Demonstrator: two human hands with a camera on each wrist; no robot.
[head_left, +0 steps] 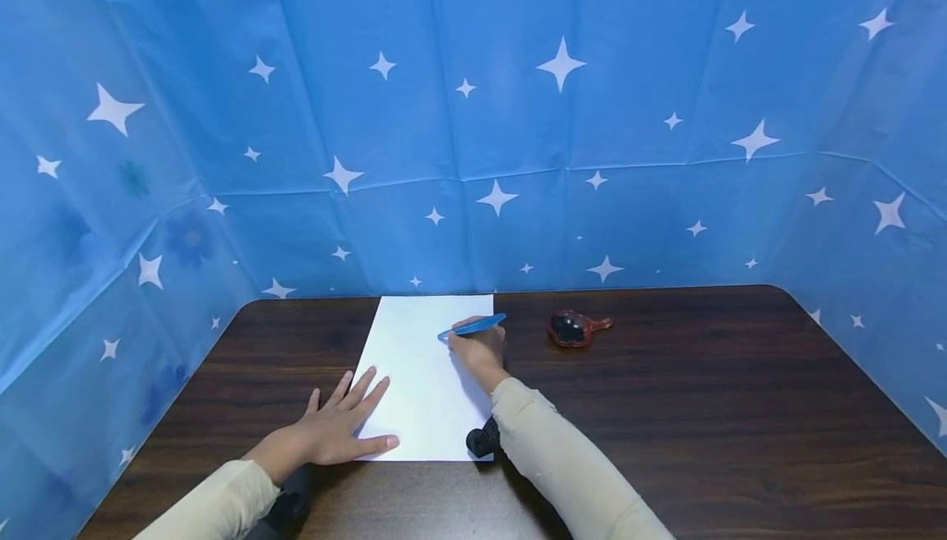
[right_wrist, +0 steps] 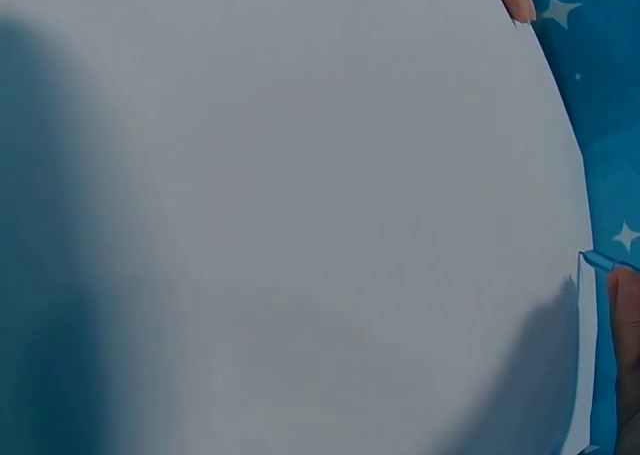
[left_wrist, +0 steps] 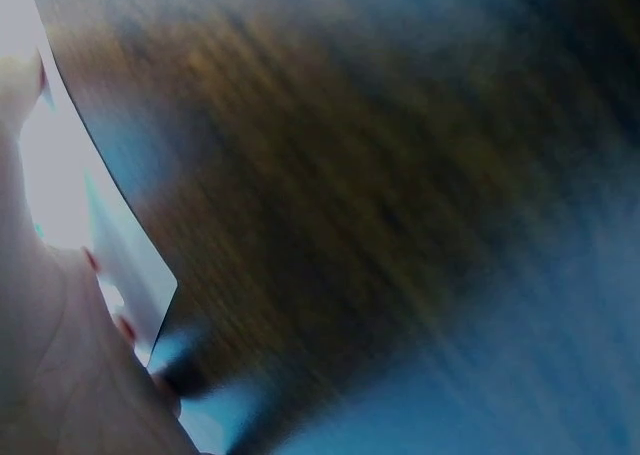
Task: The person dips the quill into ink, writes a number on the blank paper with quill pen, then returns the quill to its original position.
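Right hand (head_left: 479,351) gripping a blue pen (head_left: 473,327) over the upper part of the paper (head_left: 422,392) on the desk (head_left: 703,408); left hand (head_left: 336,429) flat, fingers spread on the sheet's lower left corner; risk of slipping paper if lifted, or smudging under the writing wrist

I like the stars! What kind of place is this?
Probably a small writing desk set up for filming: a dark wooden table, a blue star-patterned sheet hung around it, and white paper to write on.
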